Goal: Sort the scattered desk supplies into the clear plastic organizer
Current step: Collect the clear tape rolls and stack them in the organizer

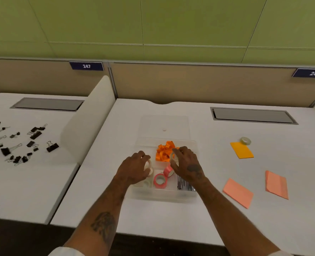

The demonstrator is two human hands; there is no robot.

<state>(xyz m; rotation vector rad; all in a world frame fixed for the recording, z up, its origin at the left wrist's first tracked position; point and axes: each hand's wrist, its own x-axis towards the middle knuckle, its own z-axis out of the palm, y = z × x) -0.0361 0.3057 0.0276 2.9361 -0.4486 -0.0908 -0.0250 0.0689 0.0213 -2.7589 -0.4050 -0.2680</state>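
The clear plastic organizer (164,197) sits on the white desk in front of me, its lid (164,126) lying behind it. Inside are crumpled orange notes (164,151), two pink tape rolls (160,180), pale tape rolls and metal clips (182,184). My left hand (134,169) hovers over the left compartment, fingers closed on a pale tape roll (148,163). My right hand (187,163) is over the middle, gripping another pale tape roll (173,156). A clear tape roll (245,140), an orange note pad (241,150) and two salmon note pads (238,192) lie to the right.
Several black binder clips (18,143) are scattered on the neighbouring desk at left, beyond a white curved divider (90,119). Grey cable hatches (252,116) sit at the back of each desk. A tan partition wall runs behind.
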